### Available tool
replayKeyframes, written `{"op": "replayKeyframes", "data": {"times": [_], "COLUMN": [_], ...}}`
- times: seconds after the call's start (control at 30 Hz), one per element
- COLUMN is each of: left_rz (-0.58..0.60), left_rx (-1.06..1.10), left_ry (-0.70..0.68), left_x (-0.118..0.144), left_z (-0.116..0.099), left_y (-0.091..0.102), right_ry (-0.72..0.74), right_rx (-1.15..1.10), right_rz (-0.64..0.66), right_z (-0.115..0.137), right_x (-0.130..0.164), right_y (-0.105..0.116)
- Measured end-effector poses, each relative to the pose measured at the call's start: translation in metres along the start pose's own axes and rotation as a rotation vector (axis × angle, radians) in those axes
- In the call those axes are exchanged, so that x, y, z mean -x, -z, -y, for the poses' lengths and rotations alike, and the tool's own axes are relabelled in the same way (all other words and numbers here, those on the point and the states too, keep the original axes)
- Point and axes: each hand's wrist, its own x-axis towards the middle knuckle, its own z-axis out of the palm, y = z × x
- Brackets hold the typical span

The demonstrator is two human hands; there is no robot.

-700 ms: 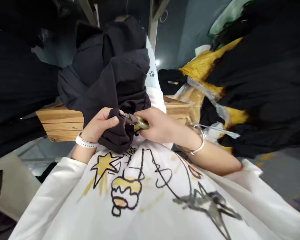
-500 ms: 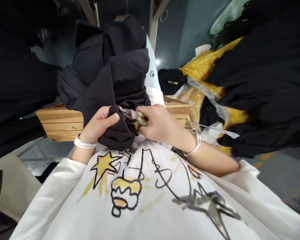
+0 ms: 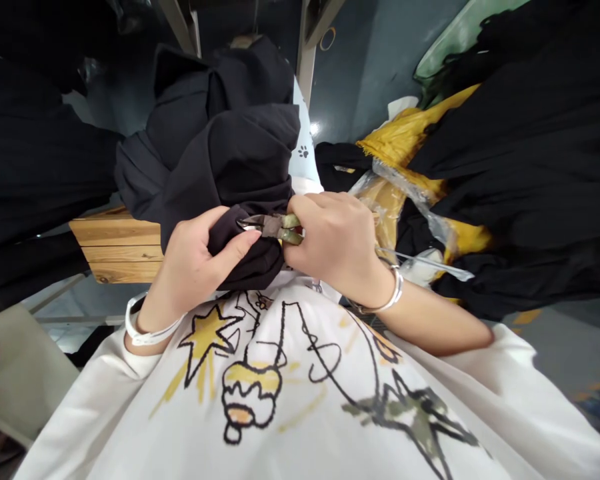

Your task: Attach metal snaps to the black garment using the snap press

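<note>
Black cloth (image 3: 240, 173) in left hand (image 3: 195, 263), snips (image 3: 273, 227) in right hand (image 3: 337, 240).

Couldn't make out the blade tips of the snips (image 3: 267, 225), buried in the bunched black cloth (image 3: 240, 247). Handles mostly swallowed by the right hand (image 3: 337, 240), only a greenish bit poking out. Left hand (image 3: 195, 267) fingertips tucked under the fabric fold, out of sight. Wooden counter (image 3: 117, 247) half covered by dark garments, right part hidden behind the hands. Black pile (image 3: 530, 167) on the right chopped off by the edge. Clear plastic wrap (image 3: 420, 213) contents too blurry to tell.
</note>
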Motion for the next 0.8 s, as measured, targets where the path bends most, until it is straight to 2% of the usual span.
{"op": "replayKeyframes", "data": {"times": [0.3,0.57,0.7,0.8], "left_rz": [0.144,0.162,0.103,0.134], "left_rx": [-0.005,0.300,0.381,0.464], "left_ry": [0.034,0.158,0.233,0.281], "left_x": [-0.0021,0.0010,0.0003,-0.0012], "left_z": [-0.0003,-0.0042,-0.0037,-0.0019], "left_y": [0.0054,0.0024,0.0000,-0.0025], "right_ry": [0.003,0.033,0.047,0.053], "right_rx": [-0.001,0.087,0.108,0.094], "right_rz": [0.067,0.053,0.060,0.076], "right_z": [-0.0014,-0.0005,-0.0006,-0.0012], "right_x": [-0.0017,-0.0023,-0.0031,-0.0043], "right_y": [0.0046,0.0082,0.0085,0.0097]}}
